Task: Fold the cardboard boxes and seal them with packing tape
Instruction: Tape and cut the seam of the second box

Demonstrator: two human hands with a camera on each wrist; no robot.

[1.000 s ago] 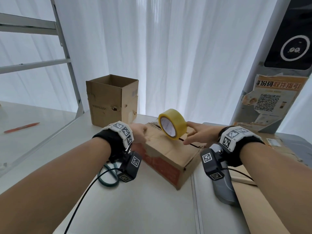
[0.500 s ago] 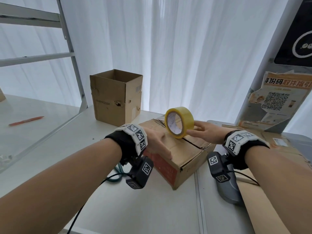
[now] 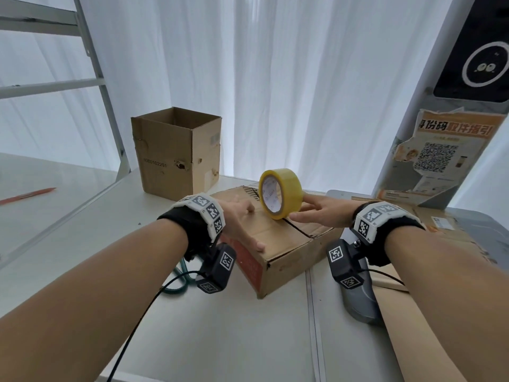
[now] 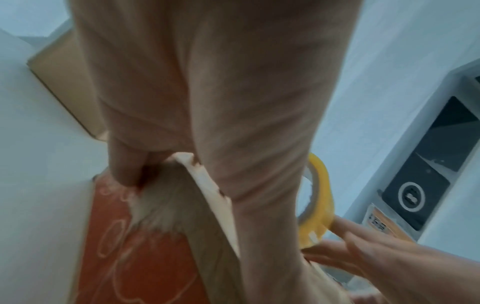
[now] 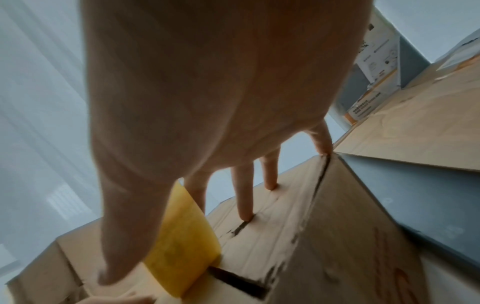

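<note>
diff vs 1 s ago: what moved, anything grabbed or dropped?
The left hand slid from the far left edge toward the person and now lies flat on top of the closed box, by its near corner. Nothing was taken or let go. Unchanged: the tape roll stands on edge on the seam, held by the right hand; the open box is behind.

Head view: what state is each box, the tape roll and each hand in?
near box, flaps folded down, seam gapped, no tape visible.
tall box, upright, top open.
tape roll, on edge atop the seam.
left hand, pressing flat on the near box.
right hand, pinching the tape roll.
</note>
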